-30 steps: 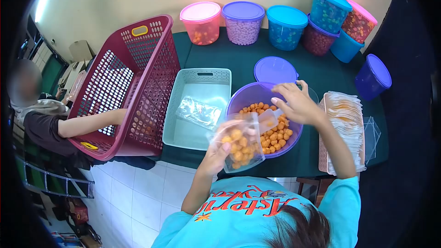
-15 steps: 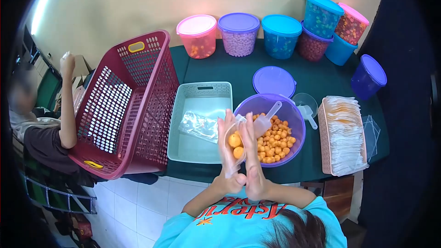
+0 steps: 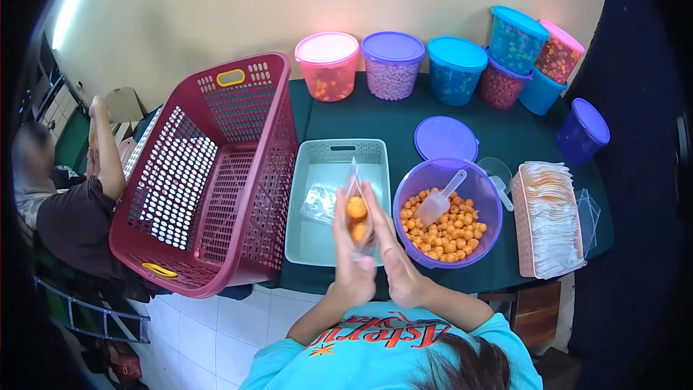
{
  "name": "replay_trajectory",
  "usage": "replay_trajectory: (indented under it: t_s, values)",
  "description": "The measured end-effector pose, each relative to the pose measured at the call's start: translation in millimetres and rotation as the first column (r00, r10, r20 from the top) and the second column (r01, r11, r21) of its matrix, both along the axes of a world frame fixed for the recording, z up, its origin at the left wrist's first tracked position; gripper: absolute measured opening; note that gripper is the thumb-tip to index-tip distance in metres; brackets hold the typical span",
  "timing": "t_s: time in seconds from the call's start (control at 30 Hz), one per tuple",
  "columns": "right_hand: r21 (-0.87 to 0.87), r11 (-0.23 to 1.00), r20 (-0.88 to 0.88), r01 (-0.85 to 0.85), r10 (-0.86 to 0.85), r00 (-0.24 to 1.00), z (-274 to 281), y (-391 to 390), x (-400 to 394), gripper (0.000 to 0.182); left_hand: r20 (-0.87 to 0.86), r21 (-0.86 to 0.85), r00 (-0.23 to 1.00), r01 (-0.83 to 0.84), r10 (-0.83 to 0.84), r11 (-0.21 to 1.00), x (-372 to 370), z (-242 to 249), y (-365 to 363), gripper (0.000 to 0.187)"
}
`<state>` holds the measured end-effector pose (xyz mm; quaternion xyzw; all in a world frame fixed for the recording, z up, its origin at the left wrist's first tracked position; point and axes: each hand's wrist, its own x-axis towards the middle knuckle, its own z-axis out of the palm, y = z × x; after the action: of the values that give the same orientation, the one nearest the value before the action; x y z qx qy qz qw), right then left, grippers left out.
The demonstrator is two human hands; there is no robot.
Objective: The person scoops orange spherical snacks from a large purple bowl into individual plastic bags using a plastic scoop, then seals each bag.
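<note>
A clear plastic bag with orange round snack balls inside stands upright between my palms. My left hand lies along its left side, fingers straight and pointing away from me. On the other side, my right hand touches the bag near the fingertips, its fingers also straight; the heels of the hands are slightly apart. Just right of my right hand is a purple tub of similar orange balls, with a translucent scoop resting in them. Beyond the bag sits a pale green tray containing a plastic packet.
A large maroon basket stands left, with another person beyond it. Lidded tubs line the wall. A purple lid, another scoop, and a pink basket of packets are at the right.
The bag has become more upright and its top now points up between my hands. My hands' heels have parted a little. The other person's raised arm has shifted.
</note>
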<state>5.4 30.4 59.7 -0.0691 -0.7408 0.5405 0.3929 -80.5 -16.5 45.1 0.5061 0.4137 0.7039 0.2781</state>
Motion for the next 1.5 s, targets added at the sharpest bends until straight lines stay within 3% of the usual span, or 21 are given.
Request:
replay_trajectory:
  t_s: [0.03,0.1,0.17,0.2,0.23,0.3,0.33,0.43,0.53,0.6,0.7,0.77,0.83,0.97,1.1,1.27,1.5]
  values:
    - [0.039,0.997,0.1,-0.066,0.062,0.993,4.5,1.2,1.5,0.073,0.074,0.002,0.997,-0.004,0.004,1.0,-9.8,1.9,-2.1,0.093]
    - [0.006,1.0,0.023,-0.028,0.028,0.999,-1.6,2.9,-1.6,0.065,0.103,0.026,0.992,-0.082,0.079,0.996,-24.3,6.4,-9.2,0.083]
    - [-0.133,0.965,0.023,0.228,-0.227,0.974,-3.5,2.8,-8.1,0.057,0.293,0.056,0.948,0.109,-0.121,0.992,-41.2,-1.0,-13.6,0.074]
    - [-0.247,0.945,-0.06,0.216,-0.238,0.97,-3.6,2.1,-13.0,0.047,0.252,0.046,0.953,0.16,-0.166,0.986,-45.7,-2.3,-15.8,0.068]
    - [-0.255,0.943,-0.061,0.216,-0.239,0.969,-7.3,2.4,-15.2,0.047,0.25,0.039,0.954,0.161,-0.165,0.986,-46.1,-2.7,-17.0,0.068]
    - [-0.266,0.96,-0.052,0.082,-0.099,0.994,-18.4,4.3,-15.7,0.031,0.125,-0.014,0.99,-0.061,0.062,0.998,-42.2,-4.4,-16.4,0.065]
    - [-0.427,0.898,-0.12,0.101,-0.167,0.979,-15.3,-3.4,-18.7,0.018,0.143,0.043,0.988,-0.063,0.056,0.997,-45.4,-5.9,-17.1,0.054]
    - [-0.499,0.865,-0.188,0.056,-0.172,0.967,-24.7,-5.6,-16.9,0.016,0.088,-0.045,0.996,-0.025,0.029,0.999,-54.4,-14.4,-23.6,0.041]
    - [-0.406,0.911,-0.134,0.071,-0.137,0.982,-23.0,-12.5,-14.1,0.031,-0.008,-0.024,0.999,0.045,-0.045,0.999,-59.7,-18.2,-24.6,0.035]
    - [-0.345,0.937,-0.085,0.063,-0.098,0.992,-15.7,-20.0,-15.1,0.041,0.04,-0.006,0.995,0.089,-0.089,0.996,-54.4,-15.7,-24.0,0.036]
    - [-0.259,0.952,0.039,0.164,-0.159,0.986,-22.4,-24.2,-14.9,0.04,0.145,0.016,0.981,0.127,-0.128,0.992,-44.4,-12.2,-24.9,0.038]
    - [-0.317,0.924,-0.016,0.216,-0.233,0.972,-28.7,-28.0,-18.1,0.036,0.038,0.069,0.999,0.013,-0.015,0.998,-45.9,-21.7,-23.8,0.028]
    - [-0.348,0.893,-0.091,0.284,-0.334,0.938,-38.1,-29.4,-18.1,0.028,0.051,0.03,0.999,-0.018,0.016,0.999,-48.2,-29.5,-27.6,0.022]
    - [-0.24,0.875,-0.047,0.42,-0.443,0.895,-36.5,-38.3,-12.3,0.02,0.027,0.001,0.995,-0.1,0.1,0.995,-45.6,-30.4,-36.1,0.015]
    - [-0.273,0.893,-0.059,0.359,-0.388,0.92,-36.0,-37.5,-6.2,0.014,0.05,0.023,0.986,-0.158,0.157,0.987,-37.4,-32.6,-39.9,0.016]
    - [-0.218,0.938,-0.12,0.27,-0.3,0.946,-36.9,-42.4,9.5,0.011,0.069,0.023,0.997,0.031,-0.033,0.999,-25.5,-24.9,-49.7,0.008]
    - [-0.149,0.946,-0.106,0.288,-0.304,0.947,-39.1,-59.2,49.9,0.016,0.152,-0.1,0.986,0.086,-0.07,0.991,14.3,-32.5,-62.1,0.011]
